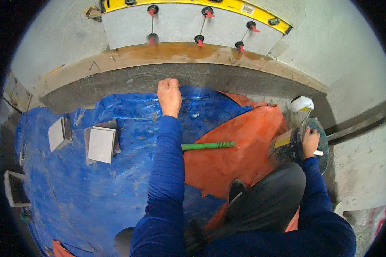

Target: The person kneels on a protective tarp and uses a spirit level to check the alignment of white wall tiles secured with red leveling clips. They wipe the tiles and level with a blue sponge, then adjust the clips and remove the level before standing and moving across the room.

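The left hand (169, 97) is loosely fisted, any contents not discernible. The right hand (311, 142) is curled at the dark bucket (293, 144), its hold indeterminable. Between them, a green handle (214, 145) is seen.

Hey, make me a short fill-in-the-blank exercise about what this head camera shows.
1. The long spirit level at the top is ____.
2. The green handle's ribbed end lies over the ____ sheet.
3. The hand at the bucket is the person's ____ hand.
4. Besides black, the small knobs below the level show the bright colour ____.

Missing words: yellow; orange; right; red.
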Motion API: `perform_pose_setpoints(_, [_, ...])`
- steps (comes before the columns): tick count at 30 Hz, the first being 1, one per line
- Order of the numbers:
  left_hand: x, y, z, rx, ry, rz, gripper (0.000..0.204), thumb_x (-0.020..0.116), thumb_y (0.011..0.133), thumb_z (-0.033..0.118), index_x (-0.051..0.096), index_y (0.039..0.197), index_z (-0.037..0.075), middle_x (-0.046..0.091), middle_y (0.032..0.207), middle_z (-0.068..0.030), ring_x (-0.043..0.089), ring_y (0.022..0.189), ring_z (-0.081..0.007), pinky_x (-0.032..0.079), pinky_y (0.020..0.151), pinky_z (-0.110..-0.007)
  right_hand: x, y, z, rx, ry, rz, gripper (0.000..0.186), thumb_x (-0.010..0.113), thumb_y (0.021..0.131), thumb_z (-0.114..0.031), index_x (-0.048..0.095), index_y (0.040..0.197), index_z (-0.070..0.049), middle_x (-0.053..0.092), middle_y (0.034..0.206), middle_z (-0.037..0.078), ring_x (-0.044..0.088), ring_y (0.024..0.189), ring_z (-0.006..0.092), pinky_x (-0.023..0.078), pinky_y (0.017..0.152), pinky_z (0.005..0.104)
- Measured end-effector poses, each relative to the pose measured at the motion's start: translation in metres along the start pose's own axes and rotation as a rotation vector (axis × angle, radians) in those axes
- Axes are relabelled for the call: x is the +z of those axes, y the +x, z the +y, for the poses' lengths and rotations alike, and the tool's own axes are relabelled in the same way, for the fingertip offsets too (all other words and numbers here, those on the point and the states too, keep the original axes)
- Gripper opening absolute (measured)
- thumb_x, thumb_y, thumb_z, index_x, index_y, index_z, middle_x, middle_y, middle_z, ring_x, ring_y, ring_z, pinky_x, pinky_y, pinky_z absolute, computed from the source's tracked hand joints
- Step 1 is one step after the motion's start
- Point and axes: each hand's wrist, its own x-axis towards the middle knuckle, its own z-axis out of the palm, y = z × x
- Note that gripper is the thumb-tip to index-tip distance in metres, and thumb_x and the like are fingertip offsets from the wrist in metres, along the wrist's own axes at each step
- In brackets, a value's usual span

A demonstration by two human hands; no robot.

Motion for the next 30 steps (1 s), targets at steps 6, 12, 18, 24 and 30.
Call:
perform_pose_setpoints(6, [0.010,-0.003,0.023,-0.100,-0.038,0.163,0.019,0.062,0.081,0.016,0.064,0.075,-0.002,0.062,0.087,-0.0209,0.059,0.091,-0.0320,0.047,0.083,-0.042,0.007,0.002,0.007,-0.147,-0.034,0.062,0.051,0.052,0.100,-0.040,0.063,0.100,0.010,0.062,0.099,0.033,0.058,0.096,0.0498,0.046,0.086,0.0536])
perform_pose_setpoints(12, [0.047,-0.024,0.040,-0.181,-0.257,0.324,0.024,0.073,0.082,0.017,0.069,0.100,0.002,0.064,0.104,-0.0169,0.063,0.096,-0.0293,0.050,0.086,-0.038,0.007,0.008,0.009,-0.117,-0.047,-0.070,0.061,0.049,0.100,-0.047,0.064,0.102,0.012,0.061,0.103,0.036,0.057,0.100,0.0494,0.045,0.090,0.0519])
perform_pose_setpoints(18, [0.042,0.002,0.038,-0.267,-0.414,0.343,0.022,0.072,0.085,0.021,0.070,0.094,0.000,0.064,0.099,-0.0169,0.063,0.095,-0.0312,0.050,0.085,-0.040,-0.003,-0.003,-0.015,-0.050,-0.029,-0.040,0.060,0.049,0.099,-0.047,0.065,0.104,0.011,0.062,0.105,0.034,0.056,0.105,0.0475,0.043,0.094,0.0504])
perform_pose_setpoints(24, [0.029,0.009,0.030,-0.317,-0.416,0.310,0.022,0.070,0.086,0.020,0.067,0.088,-0.002,0.062,0.100,-0.0190,0.060,0.096,-0.0346,0.048,0.085,-0.044,0.001,0.005,-0.013,-0.006,-0.040,-0.115,0.062,0.050,0.097,-0.051,0.066,0.107,0.009,0.061,0.111,0.033,0.056,0.107,0.0460,0.043,0.096,0.0501])
perform_pose_setpoints(30, [0.027,0.016,0.032,-0.354,-0.436,0.295,0.019,0.066,0.084,0.014,0.067,0.092,-0.003,0.060,0.102,-0.0203,0.059,0.098,-0.0335,0.047,0.089,-0.042,0.004,0.009,-0.009,-0.024,-0.042,-0.112,0.065,0.051,0.096,-0.053,0.066,0.108,0.008,0.061,0.112,0.033,0.057,0.107,0.0469,0.044,0.096,0.0499])
